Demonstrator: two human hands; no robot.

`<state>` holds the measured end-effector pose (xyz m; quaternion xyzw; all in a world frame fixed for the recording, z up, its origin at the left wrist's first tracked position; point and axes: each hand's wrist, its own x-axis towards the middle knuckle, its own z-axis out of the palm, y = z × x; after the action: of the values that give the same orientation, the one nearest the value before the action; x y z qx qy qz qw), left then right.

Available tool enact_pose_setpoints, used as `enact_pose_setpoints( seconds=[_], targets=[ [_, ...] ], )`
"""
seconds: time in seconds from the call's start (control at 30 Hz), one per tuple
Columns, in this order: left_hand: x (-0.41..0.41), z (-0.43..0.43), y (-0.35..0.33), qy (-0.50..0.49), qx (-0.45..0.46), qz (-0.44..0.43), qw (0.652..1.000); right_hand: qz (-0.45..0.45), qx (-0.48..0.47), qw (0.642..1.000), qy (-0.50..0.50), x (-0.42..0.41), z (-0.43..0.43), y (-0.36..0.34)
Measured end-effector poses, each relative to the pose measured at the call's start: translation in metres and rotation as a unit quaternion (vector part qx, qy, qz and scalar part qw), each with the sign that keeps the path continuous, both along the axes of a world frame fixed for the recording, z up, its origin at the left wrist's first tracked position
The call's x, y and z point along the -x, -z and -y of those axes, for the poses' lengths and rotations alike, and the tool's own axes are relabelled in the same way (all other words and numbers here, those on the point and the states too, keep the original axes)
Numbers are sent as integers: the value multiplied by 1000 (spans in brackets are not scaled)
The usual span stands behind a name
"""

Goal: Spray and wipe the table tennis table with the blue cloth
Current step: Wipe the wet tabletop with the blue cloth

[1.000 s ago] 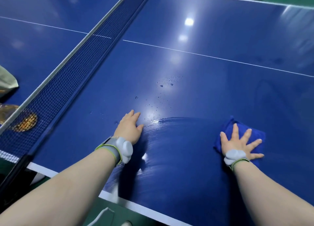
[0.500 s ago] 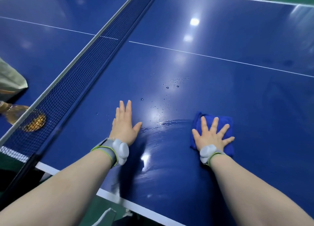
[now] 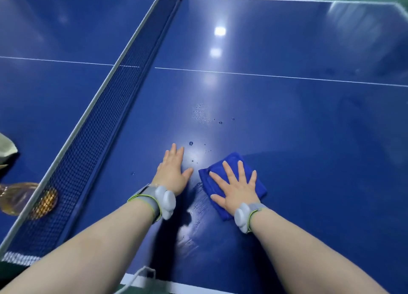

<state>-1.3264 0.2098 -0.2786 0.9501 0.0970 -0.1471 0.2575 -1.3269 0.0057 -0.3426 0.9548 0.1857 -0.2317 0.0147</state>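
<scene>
Blue and glossy, the desk (image 3: 287, 121) carries water drops (image 3: 205, 117) at 12 o'clock from the hands and a wet smear (image 3: 194, 205) between the wrists. Folded to a rough rectangle, the blue cloth (image 3: 254, 183) lies flat, its long axis running from 11 o'clock to 5 o'clock. Flat upon it presses the right hand (image 3: 236, 190), fingers splayed wide, wrist straight. Just beside it at 9 o'clock, the left hand (image 3: 172, 174) rests palm-down on the bare desk, fingers together pointing to 12 o'clock, gripping nothing. Beyond it at 10 o'clock runs the net (image 3: 92, 139).

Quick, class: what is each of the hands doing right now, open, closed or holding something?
Left hand: open, flat on the table, holding nothing.
Right hand: open, fingers spread, pressing flat on the blue cloth, not gripping it.
</scene>
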Motion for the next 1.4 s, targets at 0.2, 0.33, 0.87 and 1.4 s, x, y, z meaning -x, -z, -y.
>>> enact_pose_setpoints(
  seconds=[0.2, 0.33, 0.87, 1.4],
  targets=[
    [-20, -12, 4, 67, -22, -15, 997, 4, -19, 989, 149, -4, 12, -1],
    [-29, -8, 6, 93, -37, -18, 995, 12, -14, 957, 290, -4, 46, 2],
    [-62, 40, 6, 90, -78, -54, 991, 9, 3, 873, 488, -40, 178, -2],
    [-85, 52, 19, 36, -98, -124, 987, 30, -8, 936, 351, -121, 125, -2]
  ],
)
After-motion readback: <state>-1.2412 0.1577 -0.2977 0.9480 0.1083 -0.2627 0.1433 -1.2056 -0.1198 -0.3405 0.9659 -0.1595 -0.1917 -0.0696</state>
